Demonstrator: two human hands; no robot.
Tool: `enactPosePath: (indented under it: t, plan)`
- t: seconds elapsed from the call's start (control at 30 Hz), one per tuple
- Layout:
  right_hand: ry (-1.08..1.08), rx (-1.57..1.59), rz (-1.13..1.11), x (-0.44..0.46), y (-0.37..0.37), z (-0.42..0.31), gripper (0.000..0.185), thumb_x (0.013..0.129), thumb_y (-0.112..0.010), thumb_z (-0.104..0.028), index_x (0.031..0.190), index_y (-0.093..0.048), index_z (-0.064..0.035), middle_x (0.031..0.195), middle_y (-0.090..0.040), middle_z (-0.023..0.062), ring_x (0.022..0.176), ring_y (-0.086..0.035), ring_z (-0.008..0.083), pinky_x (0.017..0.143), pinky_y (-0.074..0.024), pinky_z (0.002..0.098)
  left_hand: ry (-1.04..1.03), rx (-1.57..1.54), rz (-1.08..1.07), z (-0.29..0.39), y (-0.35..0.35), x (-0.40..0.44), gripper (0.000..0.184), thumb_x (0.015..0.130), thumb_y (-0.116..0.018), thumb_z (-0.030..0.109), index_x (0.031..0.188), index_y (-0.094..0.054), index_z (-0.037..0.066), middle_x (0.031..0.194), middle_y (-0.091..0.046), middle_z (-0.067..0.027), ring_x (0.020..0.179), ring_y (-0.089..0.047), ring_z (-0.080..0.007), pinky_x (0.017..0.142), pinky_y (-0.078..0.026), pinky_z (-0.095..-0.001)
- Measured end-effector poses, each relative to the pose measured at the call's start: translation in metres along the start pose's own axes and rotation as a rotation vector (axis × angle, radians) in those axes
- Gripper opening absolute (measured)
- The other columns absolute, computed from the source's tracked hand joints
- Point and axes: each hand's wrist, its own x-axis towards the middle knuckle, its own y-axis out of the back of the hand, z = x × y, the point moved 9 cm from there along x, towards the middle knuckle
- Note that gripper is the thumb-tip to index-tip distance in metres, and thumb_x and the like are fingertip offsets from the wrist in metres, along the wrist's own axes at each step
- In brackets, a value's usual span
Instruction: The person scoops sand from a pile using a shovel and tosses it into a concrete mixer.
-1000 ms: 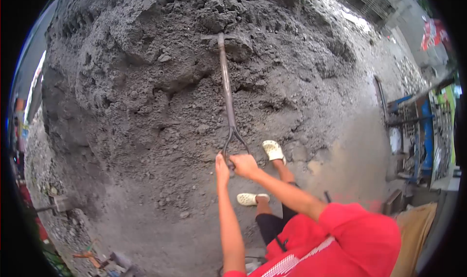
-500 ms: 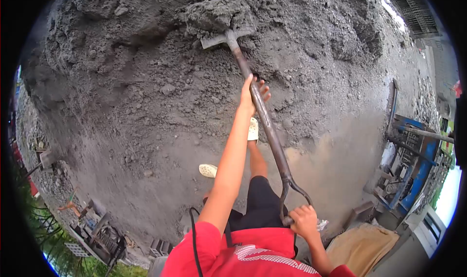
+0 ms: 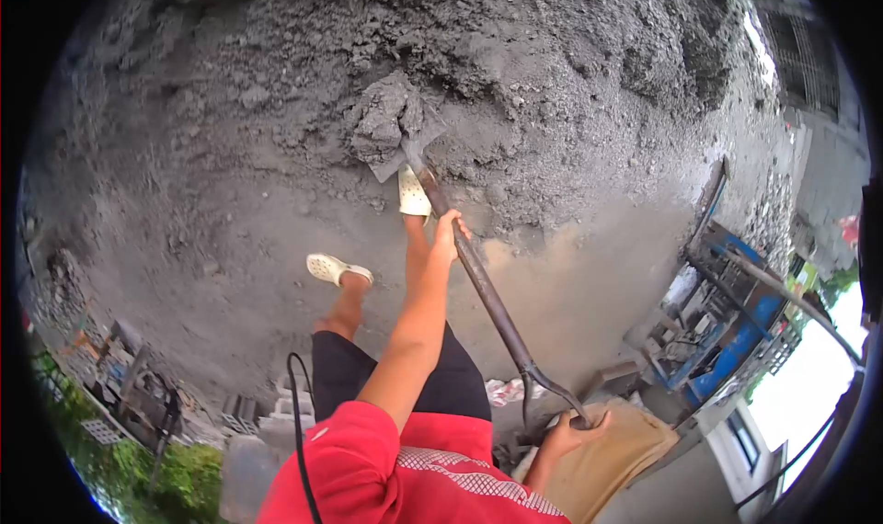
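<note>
My left hand (image 3: 451, 233) is wrapped round the upper part of the shovel's shaft (image 3: 492, 305), not far above the blade. My right hand (image 3: 568, 438) is at the D-shaped handle end, low on the right, its thumb sticking out past the grip. The shovel slants from upper left to lower right. Its metal blade (image 3: 388, 164) bears a clump of grey, damp-looking sand (image 3: 379, 119), just beyond my right foot's cream clog (image 3: 413, 193). The other cream clog (image 3: 338, 268) rests on the ground to the left.
A large grey sand pile (image 3: 552, 92) rises ahead. To the right stands a blue metal machine (image 3: 736, 345) with bars. A tan sack (image 3: 612, 460) lies beside my right hand. Concrete blocks (image 3: 241, 412) and assorted debris are at lower left, near green plants (image 3: 184, 473).
My left hand has moved from the handle onto the shaft, while my right stays at the handle end. The shovel has come back toward my feet, lifting a clump of sand away from the pile.
</note>
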Motion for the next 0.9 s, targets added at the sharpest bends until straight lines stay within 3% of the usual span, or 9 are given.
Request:
enactPosePath:
  t: [0.03, 0.07, 0.1, 0.3, 0.33, 0.47, 0.6, 0.73, 0.9]
  plan:
    - [-0.108, 0.017, 0.006, -0.007, 0.004, 0.025, 0.065, 0.072, -0.065, -0.001, 0.129, -0.034, 0.0006, 0.124, -0.045, 0.0209, 0.111, -0.051, 0.0322, 0.094, -0.0415, 0.0457, -0.002, -0.002, 0.024, -0.006, 0.017, 0.001, 0.013, 0.077, -0.057, 0.022, 0.075, -0.050, 0.011, 0.058, -0.047, -0.0014, 0.046, -0.046, -0.0166, 0.046, -0.043, -0.0332]
    - [-0.504, 0.473, -0.086, -0.026, -0.016, 0.075, 0.044, 0.074, -0.065, -0.002, 0.114, -0.046, 0.0015, 0.089, -0.057, 0.0143, 0.065, -0.061, 0.0243, 0.054, -0.0513, 0.0350, -0.006, 0.005, 0.046, -0.011, 0.033, 0.002, 0.014, 0.078, -0.057, 0.022, 0.074, -0.050, 0.011, 0.057, -0.047, -0.0017, 0.046, -0.046, -0.0171, 0.046, -0.044, -0.0334]
    - [-0.664, 0.509, -0.045, -0.039, -0.024, 0.098, 0.020, 0.075, -0.064, -0.004, 0.092, -0.053, -0.0014, 0.063, -0.050, 0.0067, 0.036, -0.046, 0.0168, 0.031, -0.0366, 0.0280, -0.008, 0.034, 0.038, -0.016, 0.046, 0.000, 0.012, 0.078, -0.057, 0.020, 0.075, -0.050, 0.010, 0.057, -0.046, -0.0019, 0.046, -0.047, -0.0167, 0.045, -0.044, -0.0326]
    - [-0.718, 0.591, -0.215, -0.067, -0.062, 0.130, 0.005, 0.075, -0.052, -0.001, 0.071, -0.049, -0.0028, 0.053, -0.045, 0.0045, 0.038, -0.045, 0.0156, 0.036, -0.0397, 0.0283, -0.074, 0.095, -0.002, -0.041, 0.110, 0.043, 0.021, 0.079, -0.058, 0.026, 0.067, -0.051, 0.010, 0.054, -0.046, -0.0025, 0.047, -0.048, -0.0161, 0.047, -0.044, -0.0311]
    - [-0.705, 0.590, -0.195, -0.072, -0.055, 0.129, 0.006, 0.075, -0.052, -0.002, 0.070, -0.049, -0.0029, 0.052, -0.045, 0.0044, 0.038, -0.044, 0.0157, 0.037, -0.0394, 0.0285, -0.270, 0.077, 0.193, 0.024, 0.081, -0.059, 0.014, 0.078, -0.059, 0.013, 0.085, -0.056, 0.001, 0.061, -0.050, -0.0055, 0.047, -0.050, -0.0161, 0.044, -0.045, -0.0314]
    - [-0.429, 0.508, -0.276, -0.056, -0.070, 0.148, 0.010, 0.073, -0.055, -0.004, 0.069, -0.046, -0.0045, 0.058, -0.045, 0.0038, 0.043, -0.044, 0.0154, 0.039, -0.0367, 0.0291, -0.448, -0.101, 0.041, 0.061, 0.100, -0.101, 0.086, 0.074, -0.055, -0.004, 0.139, -0.014, 0.036, 0.061, -0.048, -0.0047, 0.045, -0.048, -0.0147, 0.041, -0.043, -0.0294]
    - [-0.326, 0.539, -0.325, -0.047, -0.063, 0.097, 0.010, 0.075, -0.055, -0.008, 0.071, -0.047, -0.0034, 0.058, -0.044, 0.0039, 0.043, -0.044, 0.0161, 0.042, -0.0367, 0.0286, -0.412, -0.327, 0.037, 0.083, 0.140, -0.130, 0.030, 0.074, -0.058, 0.001, 0.102, -0.052, 0.005, 0.061, -0.051, -0.0060, 0.044, -0.050, -0.0154, 0.038, -0.043, -0.0308]
    - [-0.137, 0.705, -0.569, -0.037, -0.088, 0.034, 0.012, 0.075, -0.058, -0.012, 0.072, -0.051, -0.0042, 0.059, -0.046, 0.0040, 0.042, -0.043, 0.0158, 0.041, -0.0371, 0.0288, -0.575, -0.481, 0.151, 0.158, 0.201, -0.256, 0.014, 0.072, -0.060, 0.011, 0.065, -0.051, 0.003, 0.054, -0.049, -0.0060, 0.042, -0.049, -0.0162, 0.039, -0.043, -0.0328]
    - [0.332, 1.068, -0.965, -0.101, -0.093, -0.175, 0.010, 0.075, -0.057, -0.015, 0.075, -0.051, -0.0063, 0.059, -0.047, 0.0026, 0.041, -0.043, 0.0142, 0.039, -0.0354, 0.0284, -1.005, -0.711, 0.008, 0.264, 0.292, -0.499, 0.016, 0.072, -0.058, 0.018, 0.061, -0.050, 0.009, 0.052, -0.049, -0.0061, 0.044, -0.049, -0.0177, 0.046, -0.045, -0.0318]
